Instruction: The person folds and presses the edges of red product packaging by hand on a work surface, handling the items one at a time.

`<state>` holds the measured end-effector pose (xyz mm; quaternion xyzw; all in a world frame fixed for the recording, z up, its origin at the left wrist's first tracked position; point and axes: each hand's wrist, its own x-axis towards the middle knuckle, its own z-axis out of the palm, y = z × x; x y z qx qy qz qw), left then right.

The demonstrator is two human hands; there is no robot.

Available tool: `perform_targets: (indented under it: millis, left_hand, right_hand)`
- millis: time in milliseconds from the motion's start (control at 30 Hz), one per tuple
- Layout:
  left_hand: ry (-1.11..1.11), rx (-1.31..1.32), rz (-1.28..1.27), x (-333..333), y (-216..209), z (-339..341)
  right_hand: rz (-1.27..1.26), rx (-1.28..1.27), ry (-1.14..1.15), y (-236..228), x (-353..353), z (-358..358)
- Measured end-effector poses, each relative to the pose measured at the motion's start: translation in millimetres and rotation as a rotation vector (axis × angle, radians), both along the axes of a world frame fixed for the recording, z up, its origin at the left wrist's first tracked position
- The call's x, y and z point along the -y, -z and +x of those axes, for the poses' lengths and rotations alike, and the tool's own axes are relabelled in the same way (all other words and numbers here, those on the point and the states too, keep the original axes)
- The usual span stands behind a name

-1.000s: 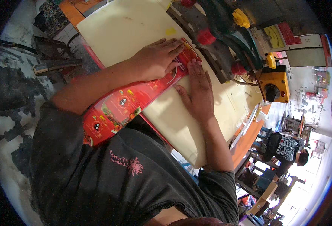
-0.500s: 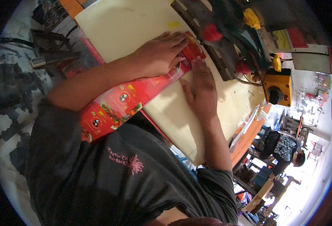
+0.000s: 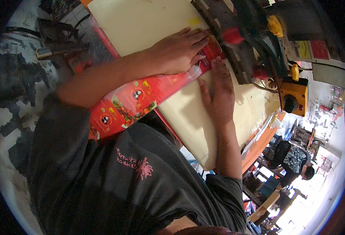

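Observation:
A long strip of red printed plastic film [image 3: 135,96] runs slantwise from my lap up across a cream-coloured work board [image 3: 172,107]. My left hand [image 3: 180,51] lies flat on its upper part, fingers stretched toward the far end. The left forearm rests along the strip. My right hand [image 3: 220,88] is at the strip's right edge near that end, its fingers straight and the fingertips touching the film, the thumb apart from them. Neither hand is wrapped around anything. Just beyond the fingertips stands a dark machine bar [image 3: 223,43]; whether the film's end reaches it I cannot tell.
Red and yellow knobs, among them a yellow knob [image 3: 275,26], sit on the machine. A yellow control box [image 3: 294,96] with a black dial stands to the right. A person [image 3: 295,158] works farther back at the right. An orange table edge [image 3: 258,143] shows beside the board.
The whole view has shifted a little, so the board, film and machine appear slightly farther right. Both hands keep their flat pose on the film, near its far end.

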<state>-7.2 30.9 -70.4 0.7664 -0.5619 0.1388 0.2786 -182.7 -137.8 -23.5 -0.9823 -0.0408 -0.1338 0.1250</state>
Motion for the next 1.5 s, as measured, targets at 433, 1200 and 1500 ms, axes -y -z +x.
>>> perform_targets:
  millis: [433, 1200, 1500]
  left_hand:
    - [0.018, -0.044, 0.001, 2.3, -0.9, 2.6]
    - [0.012, -0.019, -0.020, 3.0, 0.4, 3.7]
    - [0.006, -0.056, -0.012, 1.4, -4.0, 1.2]
  right_hand:
    - [0.024, -0.025, 0.031, 3.2, -0.7, 0.3]
    - [0.055, -0.017, 0.042, 2.0, -1.9, -1.6]
    - [0.057, -0.040, 0.042, 0.8, -3.2, -1.2]
